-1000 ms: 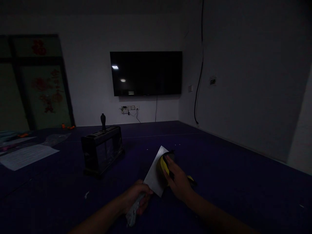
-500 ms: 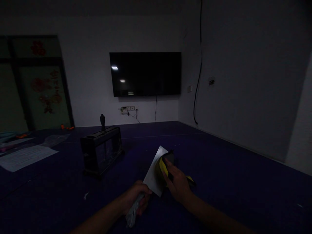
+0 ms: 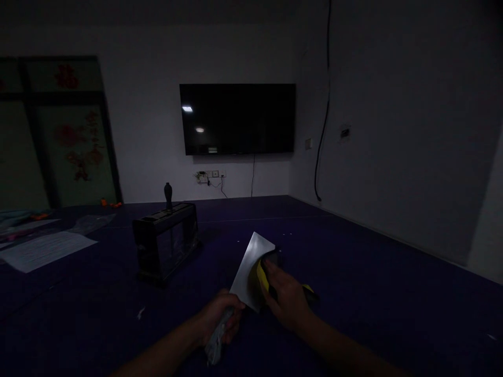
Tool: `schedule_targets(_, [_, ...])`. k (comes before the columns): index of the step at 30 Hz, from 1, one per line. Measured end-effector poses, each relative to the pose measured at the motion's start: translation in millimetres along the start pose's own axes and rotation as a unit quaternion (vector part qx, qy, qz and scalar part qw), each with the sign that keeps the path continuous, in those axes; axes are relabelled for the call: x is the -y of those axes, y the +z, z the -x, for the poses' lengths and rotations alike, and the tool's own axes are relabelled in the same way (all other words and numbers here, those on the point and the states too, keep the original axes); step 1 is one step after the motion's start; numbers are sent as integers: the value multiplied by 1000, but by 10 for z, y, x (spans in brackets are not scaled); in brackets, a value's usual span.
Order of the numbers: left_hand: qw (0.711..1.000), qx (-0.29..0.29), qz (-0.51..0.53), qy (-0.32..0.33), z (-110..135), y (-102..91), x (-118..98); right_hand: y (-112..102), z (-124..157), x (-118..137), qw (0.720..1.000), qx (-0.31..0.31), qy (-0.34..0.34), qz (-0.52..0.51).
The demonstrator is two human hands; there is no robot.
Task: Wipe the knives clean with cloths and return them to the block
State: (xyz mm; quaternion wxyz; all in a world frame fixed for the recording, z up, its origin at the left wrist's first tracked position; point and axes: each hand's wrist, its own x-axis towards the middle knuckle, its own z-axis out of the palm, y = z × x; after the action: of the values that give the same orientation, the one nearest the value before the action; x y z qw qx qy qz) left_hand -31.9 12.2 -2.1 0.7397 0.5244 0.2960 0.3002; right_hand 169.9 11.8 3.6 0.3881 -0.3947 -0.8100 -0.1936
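Observation:
My left hand (image 3: 222,319) is closed around the handle of a cleaver (image 3: 244,277), whose broad, shiny rectangular blade points up and away from me. Crumpled greyish wrapping (image 3: 214,350), apparently plastic, sticks out below that fist. My right hand (image 3: 288,298) grips a yellow and dark grey cloth (image 3: 262,276) and presses it against the right side of the blade. The cloth hides part of the blade, and a loose corner of it hangs out to the right behind the hand.
To the left stands a dark box-shaped holder (image 3: 165,241) with clear sides and a black handle (image 3: 168,196) rising from its top. Printed paper (image 3: 49,251) lies farther left on the dark blue surface (image 3: 353,314). A television (image 3: 238,119) hangs on the far wall.
The right hand and cloth have slid slightly down the blade, baring more of its upper end. The left hand keeps its grip. The view has shifted slightly.

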Motion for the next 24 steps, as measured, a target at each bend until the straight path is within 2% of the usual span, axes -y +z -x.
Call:
schedule_targets(5, [1000, 0, 0, -2, -27, -15, 34, -35, 14, 68, 987, 69, -139, -31])
schedule_targets(9, [1000, -1, 7, -4, -45, -17, 36, -73, -5, 74, 977, 112, -170, -55])
schedule_targets(12, [999, 12, 36, -33, -58, -31, 28, -103, -19, 107, 969, 140, -190, -76])
schedule_targets(15, [996, 20, 66, -64, -76, -48, 25, -139, -37, 168, 963, 164, -197, -86])
schedule_targets(20, [994, 21, 73, -78, -96, -21, 1, -147, -55, 224, 963, 184, -178, -88])
schedule_targets(24, [995, 22, 59, -78, -83, 18, -22, -59, -27, 155, 981, 133, -124, -61])
